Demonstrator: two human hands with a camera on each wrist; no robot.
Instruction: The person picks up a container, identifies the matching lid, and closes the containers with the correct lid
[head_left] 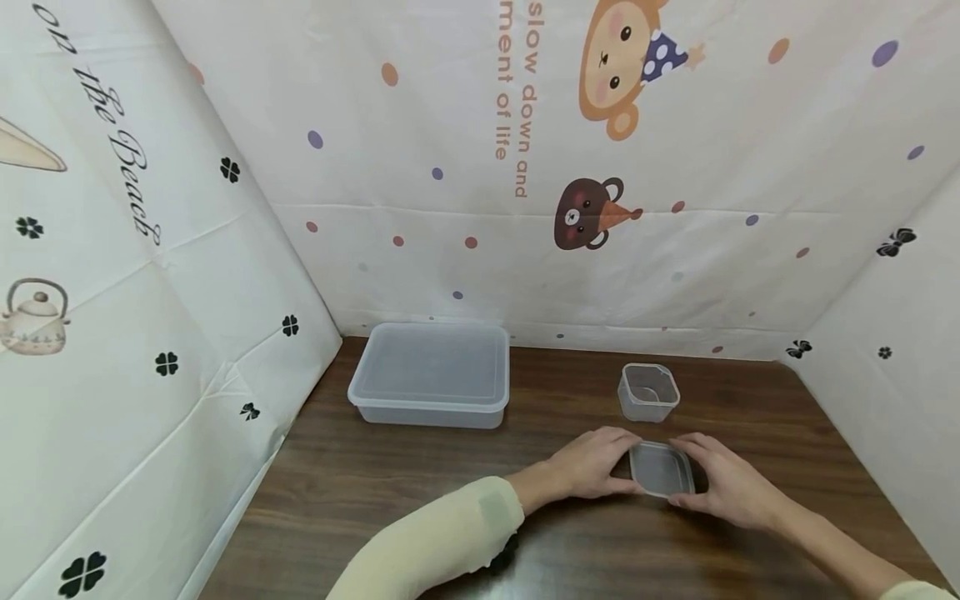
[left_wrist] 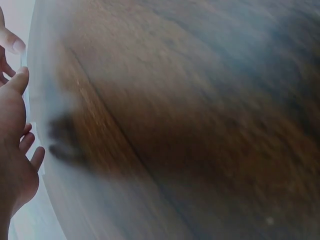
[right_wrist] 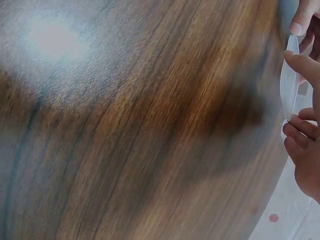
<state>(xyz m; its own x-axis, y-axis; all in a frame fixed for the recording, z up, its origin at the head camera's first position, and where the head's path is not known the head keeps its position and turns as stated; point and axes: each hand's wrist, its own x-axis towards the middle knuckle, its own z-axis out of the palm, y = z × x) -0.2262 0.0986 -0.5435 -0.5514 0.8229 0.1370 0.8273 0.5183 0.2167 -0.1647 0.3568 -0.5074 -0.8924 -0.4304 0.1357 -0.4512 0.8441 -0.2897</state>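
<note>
Between both hands is a small clear square lid (head_left: 662, 469), which shows edge-on as a thin pale strip in the right wrist view. My left hand (head_left: 595, 464) grips its left side, thumb at the near corner and fingers at the far one. On the opposite side my right hand (head_left: 729, 481) grips the lid the same way. Just beyond the hands stands a small clear square container (head_left: 648, 393) with an uncovered top. In the left wrist view the left hand (left_wrist: 17, 145) shows only at the left edge.
A large translucent box (head_left: 427, 417) with its lid on stands at the back left of the dark wooden table (head_left: 360, 500). Printed white cloth (head_left: 450, 150) hangs behind the table, with more along both sides.
</note>
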